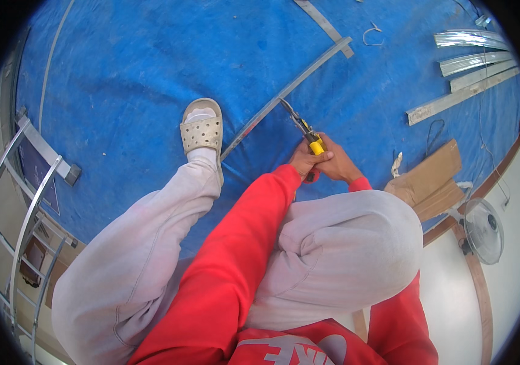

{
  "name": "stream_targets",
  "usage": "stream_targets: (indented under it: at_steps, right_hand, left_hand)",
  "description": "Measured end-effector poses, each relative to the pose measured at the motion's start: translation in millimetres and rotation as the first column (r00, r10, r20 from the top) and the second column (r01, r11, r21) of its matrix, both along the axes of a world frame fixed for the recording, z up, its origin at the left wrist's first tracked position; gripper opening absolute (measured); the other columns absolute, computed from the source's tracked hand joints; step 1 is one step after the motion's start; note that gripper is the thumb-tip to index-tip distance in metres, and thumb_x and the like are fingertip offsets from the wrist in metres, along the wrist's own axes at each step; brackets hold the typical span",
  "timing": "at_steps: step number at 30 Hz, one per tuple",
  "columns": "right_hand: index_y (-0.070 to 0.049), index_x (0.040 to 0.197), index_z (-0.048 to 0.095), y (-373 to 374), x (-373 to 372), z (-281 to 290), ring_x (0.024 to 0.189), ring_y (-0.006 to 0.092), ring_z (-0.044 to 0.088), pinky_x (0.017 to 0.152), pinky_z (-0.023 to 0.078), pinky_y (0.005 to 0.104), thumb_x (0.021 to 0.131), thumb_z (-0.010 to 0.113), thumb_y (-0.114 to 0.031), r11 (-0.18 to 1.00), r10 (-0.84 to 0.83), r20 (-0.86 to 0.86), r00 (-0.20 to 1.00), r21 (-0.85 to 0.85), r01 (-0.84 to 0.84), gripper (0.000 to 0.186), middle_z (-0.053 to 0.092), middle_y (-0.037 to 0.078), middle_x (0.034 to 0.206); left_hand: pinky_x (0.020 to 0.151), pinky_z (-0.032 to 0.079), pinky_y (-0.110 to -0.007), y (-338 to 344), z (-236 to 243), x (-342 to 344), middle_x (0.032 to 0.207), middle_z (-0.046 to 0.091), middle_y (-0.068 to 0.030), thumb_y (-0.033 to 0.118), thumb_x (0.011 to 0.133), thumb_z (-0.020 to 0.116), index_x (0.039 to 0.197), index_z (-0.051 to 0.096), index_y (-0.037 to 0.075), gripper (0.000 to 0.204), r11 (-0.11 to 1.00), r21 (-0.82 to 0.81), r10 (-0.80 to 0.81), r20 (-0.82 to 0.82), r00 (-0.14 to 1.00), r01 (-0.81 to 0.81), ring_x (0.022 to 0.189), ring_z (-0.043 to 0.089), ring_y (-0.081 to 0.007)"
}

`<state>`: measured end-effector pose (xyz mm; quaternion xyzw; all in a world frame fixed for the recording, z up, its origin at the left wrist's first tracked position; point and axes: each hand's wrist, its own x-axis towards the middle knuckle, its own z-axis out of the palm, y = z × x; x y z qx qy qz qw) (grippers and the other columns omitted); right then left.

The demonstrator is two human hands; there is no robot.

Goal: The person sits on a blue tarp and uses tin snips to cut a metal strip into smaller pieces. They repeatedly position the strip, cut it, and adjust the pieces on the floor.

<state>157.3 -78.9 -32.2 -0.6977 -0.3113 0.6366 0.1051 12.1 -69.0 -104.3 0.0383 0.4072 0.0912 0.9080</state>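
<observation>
A pair of tin snips [300, 123] with yellow-and-black handles points away from me, toward the upper left. Its jaw tips lie beside the edge of a long thin metal channel [290, 87]; I cannot tell if they touch it. My left hand [306, 160] is closed around the lower part of the handles, its thumb toward the right. From the right side my right hand [340, 163] closes on the same handles, and the fingers of both hands partly hide them. A reddish mark shows on the channel's near part, close to my sandalled foot [202, 131].
Blue tarp [120, 67] covers the floor. Another metal strip [323, 24] meets the channel's far end. Several metal profiles [463, 94] lie at the right, above a piece of cardboard [433, 176] and a fan [483, 230]. A metal ladder [38, 188] stands at the left.
</observation>
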Motion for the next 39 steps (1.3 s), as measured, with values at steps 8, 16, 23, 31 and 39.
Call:
stream_targets:
  at_steps: [8,16,23,31,39]
  right_hand:
    - [-0.003,0.141,0.053,-7.9,2.4,-13.9,0.11,0.046,0.068,0.092,0.056,0.0463,0.082,0.074,-0.027,1.0,-0.025,-0.012,1.0,0.005,0.025,0.066,0.071,0.026,0.118]
    - [-0.003,0.129,0.058,-13.6,7.3,-31.1,0.101,0.0346,0.069,0.09,0.055,0.0424,0.083,0.075,-0.018,0.993,0.112,-0.027,0.993,0.034,-0.111,0.052,0.071,0.018,0.111]
    - [-0.002,0.125,0.059,-8.9,16.3,-27.3,0.103,0.0394,0.068,0.088,0.055,0.045,0.083,0.074,-0.027,0.994,0.105,-0.104,0.989,0.005,-0.105,0.052,0.071,0.021,0.113]
    - [-0.004,0.126,0.058,-15.5,6.0,-32.4,0.102,0.0302,0.067,0.089,0.054,0.0405,0.084,0.077,-0.021,0.999,0.034,-0.112,0.993,0.018,-0.032,0.049,0.068,0.015,0.112]
    - [0.002,0.127,0.057,-0.2,12.5,-15.5,0.104,0.0397,0.069,0.087,0.056,0.0448,0.09,0.069,-0.03,0.993,0.069,-0.109,0.992,-0.084,-0.078,0.051,0.071,0.023,0.114]
  left_hand:
    - [0.099,0.054,-0.035,-4.9,-4.2,4.0,0.119,0.064,-0.0028,0.006,0.085,0.087,0.135,0.052,0.012,0.061,0.998,-0.049,0.027,-0.025,0.999,-0.028,0.113,0.064,-0.0179]
    - [0.104,0.054,-0.038,0.2,1.1,7.9,0.127,0.06,-0.0054,0.002,0.085,0.085,0.156,0.039,0.013,0.085,0.99,-0.125,0.069,0.072,0.995,-0.059,0.121,0.061,-0.0204]
    - [0.098,0.057,-0.037,1.6,-3.2,12.9,0.122,0.06,-0.0051,0.002,0.085,0.086,0.155,0.04,0.012,0.084,0.994,-0.102,0.051,0.084,0.995,-0.043,0.115,0.064,-0.0196]
    - [0.097,0.056,-0.037,0.4,-6.7,6.7,0.121,0.06,-0.0049,0.004,0.085,0.087,0.151,0.043,0.01,0.08,0.997,-0.076,0.026,0.093,0.995,-0.019,0.115,0.063,-0.0193]
    - [0.096,0.056,-0.036,-0.8,-5.3,8.5,0.122,0.062,-0.0043,0.011,0.084,0.09,0.146,0.049,0.009,0.074,1.0,-0.007,-0.006,0.03,1.0,0.006,0.114,0.063,-0.0186]
